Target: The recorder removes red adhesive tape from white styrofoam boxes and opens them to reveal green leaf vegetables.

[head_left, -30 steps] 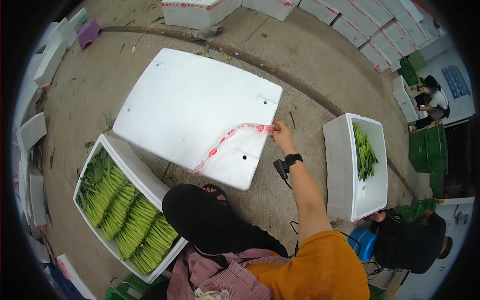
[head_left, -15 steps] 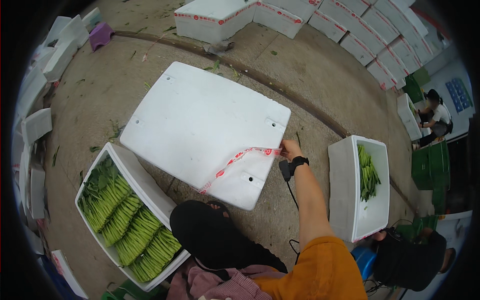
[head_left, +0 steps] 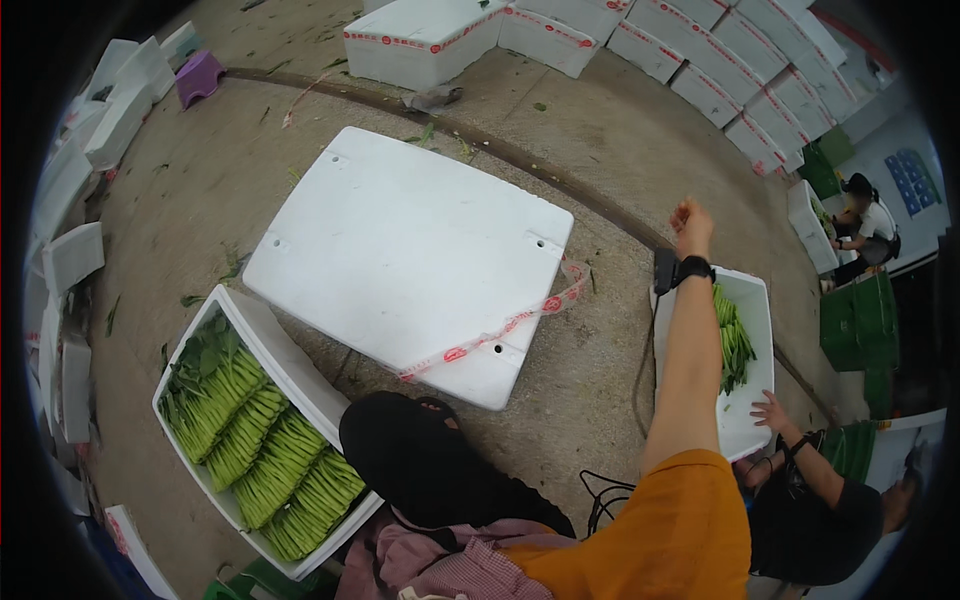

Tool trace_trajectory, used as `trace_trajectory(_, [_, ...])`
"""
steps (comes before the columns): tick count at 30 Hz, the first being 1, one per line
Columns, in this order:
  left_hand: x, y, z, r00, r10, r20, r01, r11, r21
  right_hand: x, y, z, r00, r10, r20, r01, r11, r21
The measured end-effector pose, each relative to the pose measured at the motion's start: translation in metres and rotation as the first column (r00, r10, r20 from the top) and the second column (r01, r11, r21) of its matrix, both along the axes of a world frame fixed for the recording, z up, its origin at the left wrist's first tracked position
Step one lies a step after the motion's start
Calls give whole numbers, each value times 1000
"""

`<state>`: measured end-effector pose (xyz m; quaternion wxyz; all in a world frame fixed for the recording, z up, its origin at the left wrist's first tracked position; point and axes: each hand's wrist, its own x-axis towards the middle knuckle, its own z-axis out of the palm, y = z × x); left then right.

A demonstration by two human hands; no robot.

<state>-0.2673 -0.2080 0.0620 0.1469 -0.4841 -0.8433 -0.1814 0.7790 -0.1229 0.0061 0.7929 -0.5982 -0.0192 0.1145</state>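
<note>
My right hand point(head_left: 692, 224) is raised in the air to the right of a white foam box lid point(head_left: 410, 250). Its fingers are curled in, and whatever they may hold cannot be made out. A dark watch-like band point(head_left: 690, 268) with a small black block sits on that wrist. Red-and-white tape point(head_left: 480, 345) clings to the lid's near edge, and its loose end curls up past the right side. My left hand does not show. To the left of my knee stands a foam box point(head_left: 262, 322) packed with bundles of green leafy stalks point(head_left: 262, 425).
At right stands another foam box point(head_left: 745, 425) with some greens point(head_left: 735, 340); a co-worker's hand point(head_left: 775, 412) is at its rim. Behind are stacked taped boxes point(head_left: 690, 95), green crates point(head_left: 858, 325) and another person point(head_left: 870, 225). A purple stool point(head_left: 198, 78) stands far left.
My right hand has let go of the tape at the lid's edge and swung up and right. The tape's end now hangs loose. The co-worker's hand has come to the right-hand box.
</note>
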Motion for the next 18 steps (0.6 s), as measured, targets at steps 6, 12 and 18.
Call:
trace_trajectory(6, [25,41,-16,990,-126,60,128,991,-27,-21,-39,-12,941,331,-74,-283,646,-709])
trace_trajectory(12, [38,50,-4,987,-146,68,153,982,-114,-69,-5,-122,867,296,-400,-482,699,-528])
trace_trajectory(18, [47,26,12,971,-129,-200,108,987,-115,-82,44,-141,765,325,-556,-578,726,-372])
